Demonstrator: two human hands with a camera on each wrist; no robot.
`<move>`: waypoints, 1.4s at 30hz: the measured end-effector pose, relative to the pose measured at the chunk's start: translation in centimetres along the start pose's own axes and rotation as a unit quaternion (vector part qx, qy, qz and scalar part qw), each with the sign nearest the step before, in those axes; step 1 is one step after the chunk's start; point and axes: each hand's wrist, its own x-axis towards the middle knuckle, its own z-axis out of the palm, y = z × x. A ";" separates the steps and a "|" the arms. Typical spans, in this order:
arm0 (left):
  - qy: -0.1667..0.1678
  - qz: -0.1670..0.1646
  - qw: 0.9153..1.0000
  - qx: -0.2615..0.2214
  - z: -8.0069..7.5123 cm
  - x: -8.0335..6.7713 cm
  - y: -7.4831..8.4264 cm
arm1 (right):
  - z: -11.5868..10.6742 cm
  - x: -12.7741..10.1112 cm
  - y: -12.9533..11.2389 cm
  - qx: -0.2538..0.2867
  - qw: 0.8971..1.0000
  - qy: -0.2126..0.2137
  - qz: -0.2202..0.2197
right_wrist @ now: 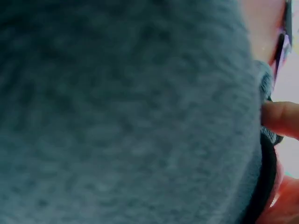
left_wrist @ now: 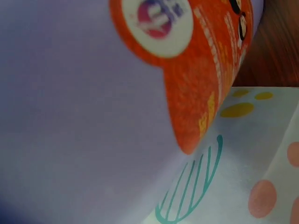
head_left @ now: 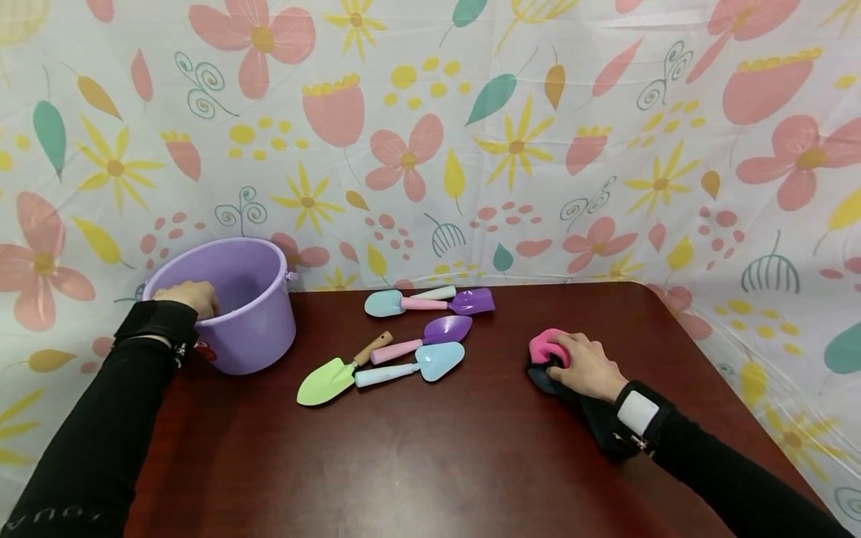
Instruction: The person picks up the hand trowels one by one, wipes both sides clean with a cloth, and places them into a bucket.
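In the head view my left hand (head_left: 195, 299) grips the near-left rim of a lilac bucket (head_left: 258, 340), its fingertips hidden inside. The left wrist view is mostly the bucket's outer wall (left_wrist: 84, 121) with an orange label (left_wrist: 196, 88). On the right of the table, my right hand (head_left: 588, 366) holds a bunched dark grey cloth (head_left: 602, 422) with a bright pink part (head_left: 546, 345) at its far end. Fuzzy grey cloth (right_wrist: 126, 116) with a black edge fills most of the right wrist view, with fingers (right_wrist: 282, 119) at its right side.
Between the hands lie toy garden tools: a green trowel (head_left: 326, 382), a light blue trowel (head_left: 440, 360), a purple trowel (head_left: 447, 329), and farther back a purple square spade (head_left: 473, 301) beside a blue scoop (head_left: 383, 302). A flowered curtain (head_left: 430, 149) hangs behind the brown table (head_left: 417, 463).
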 end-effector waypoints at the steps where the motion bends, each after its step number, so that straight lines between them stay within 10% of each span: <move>1: 0.006 -0.006 1.000 -0.001 -0.3 -0.5 0.4 | -0.1 0.1 -0.1 0.003 1.000 -0.006 -0.003; 10: 0.047 0.016 0.999 -0.015 -2.2 -2.3 1.8 | -2.9 0.7 -0.7 0.023 0.998 -0.063 -0.022; 21: 0.101 0.054 0.992 -0.060 -3.5 -4.8 5.4 | -5.0 -1.6 -1.6 0.031 0.998 -0.002 -0.048; 31: 0.268 0.151 0.941 -0.138 -1.2 -6.4 11.4 | -3.8 -2.7 -1.3 0.046 0.998 0.025 -0.028; 42: 0.235 0.230 0.928 -0.176 4.5 -4.5 15.8 | -2.1 -2.8 -1.5 0.046 0.998 0.035 -0.009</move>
